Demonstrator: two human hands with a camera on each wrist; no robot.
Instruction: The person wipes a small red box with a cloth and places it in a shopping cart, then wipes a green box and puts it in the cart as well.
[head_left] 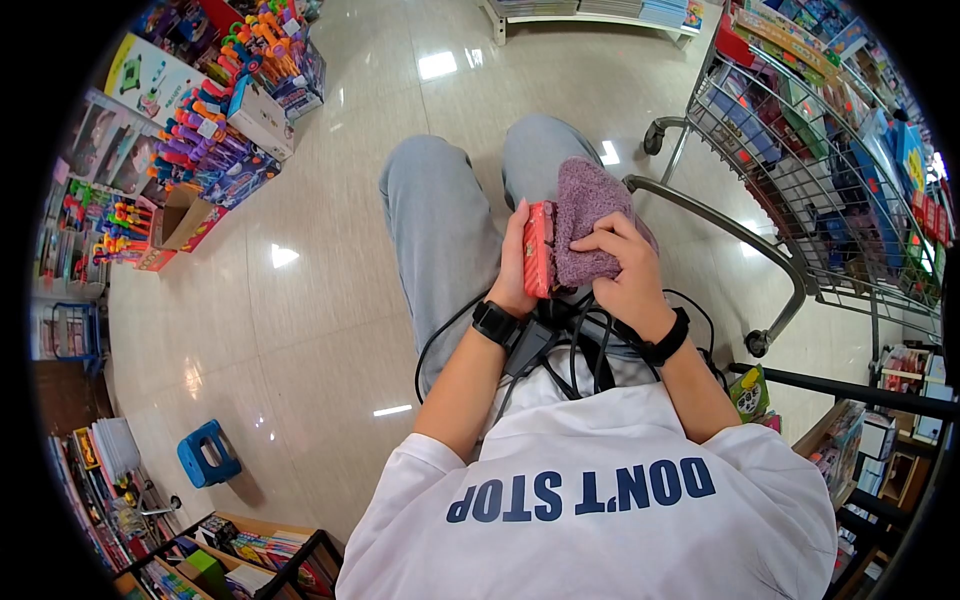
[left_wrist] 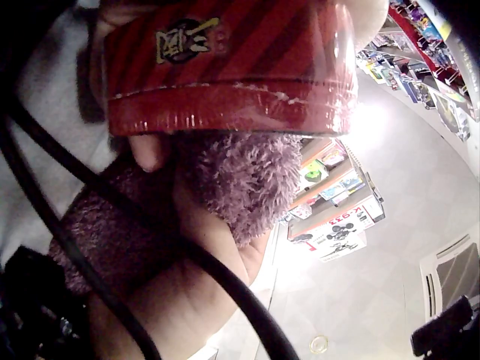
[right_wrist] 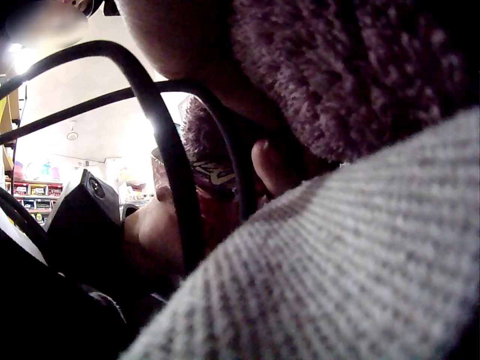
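Though scuffed near one edge, a glossy, dark-striped red box (left_wrist: pixel 232 71).

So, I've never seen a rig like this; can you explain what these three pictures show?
There's no robot, just a person wearing cameras. The head camera looks down: the left hand holds a red striped box, and the right hand grips a purple cloth against it, above the legs. The other pictures come from the wrists: the left shows the box close up; the right shows cloth, grey fabric and black cables. On the floor stands a blue stool.
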